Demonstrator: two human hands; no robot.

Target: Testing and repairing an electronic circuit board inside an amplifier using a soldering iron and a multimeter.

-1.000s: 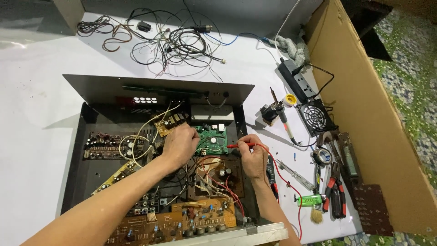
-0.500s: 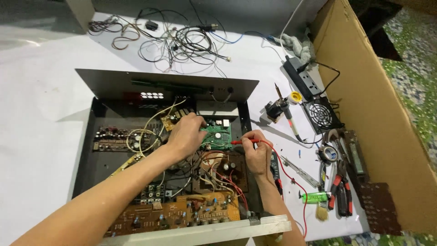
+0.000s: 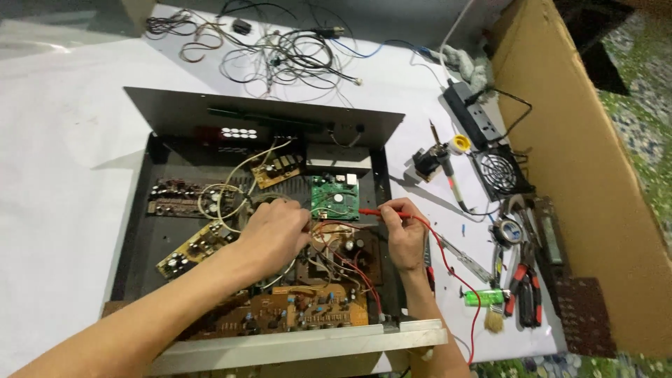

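**Probe holds on the green board as the view closes in**

The right hand is pinching a red test probe between thumb and fingers, its tip laid against the right edge of the small green circuit board in the middle of the open black chassis. Compared with a second ago, that hand has barely shifted: same grip, same contact point on the board. What has changed is the view, which has swung nearer and slightly lower, so the work now sits closer to centre.

The left hand is curled, fingers bunched down into the tangle of wires just left of the green board; whether it holds a second probe there I cannot tell, the fingers hide it. It too sits where it was, so the reading looks like a steady, held measurement rather than a move to a new point.

From the probe, the red lead loops across the white table toward the bottom edge. Further right lie a soldering iron, a small square fan, red-handled pliers and a green lighter. A brown circuit board runs along the chassis front, near the wrists.
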